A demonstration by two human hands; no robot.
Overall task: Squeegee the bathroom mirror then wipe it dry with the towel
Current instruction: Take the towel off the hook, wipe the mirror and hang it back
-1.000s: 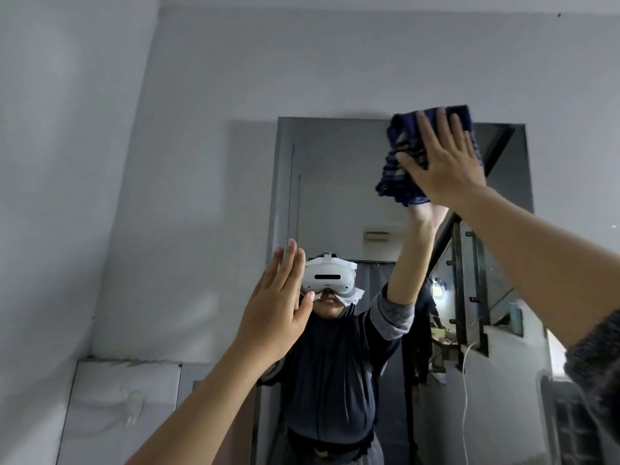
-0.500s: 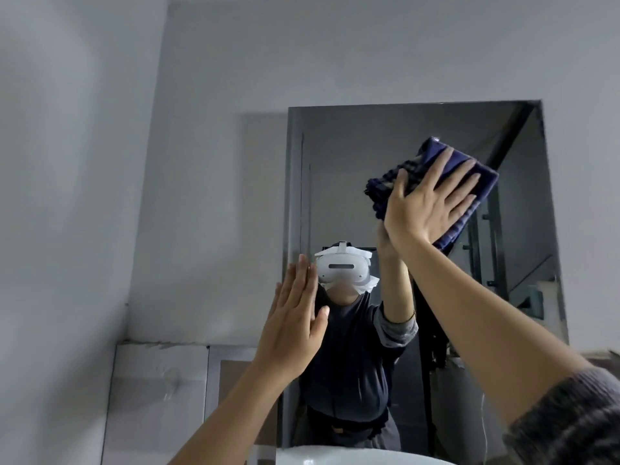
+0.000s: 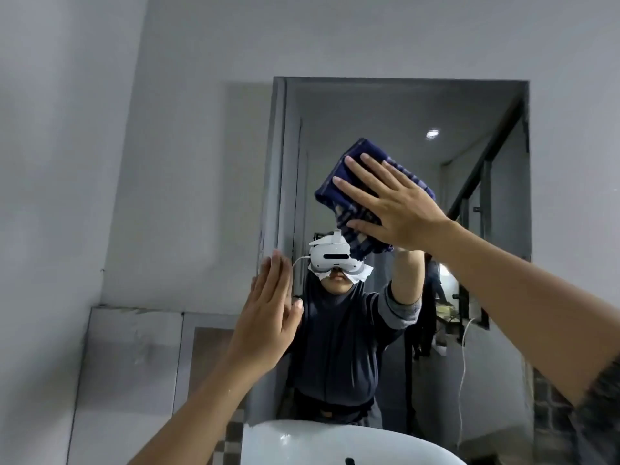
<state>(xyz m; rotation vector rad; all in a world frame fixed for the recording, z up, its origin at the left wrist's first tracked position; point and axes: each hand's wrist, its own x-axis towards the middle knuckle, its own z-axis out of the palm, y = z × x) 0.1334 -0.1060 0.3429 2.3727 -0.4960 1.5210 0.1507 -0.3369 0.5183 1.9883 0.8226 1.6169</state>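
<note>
The rectangular bathroom mirror (image 3: 402, 109) hangs on the grey wall ahead. A folded dark blue towel (image 3: 349, 196) lies flat against the glass near its middle. My right hand (image 3: 392, 203) presses on the towel with fingers spread, pointing up and left. My left hand (image 3: 268, 313) is raised flat at the mirror's left edge, fingers together and holding nothing. No squeegee is in view.
A white basin (image 3: 335, 444) sits below the mirror at the bottom edge. The mirror reflects a person in a headset, a doorway and a dark railing. Pale tiles (image 3: 134, 364) cover the lower left wall.
My right hand has slid the towel from the mirror's top right corner down and left toward the middle. The view has tilted down, bringing the basin into sight. My left hand stays near the left edge.
</note>
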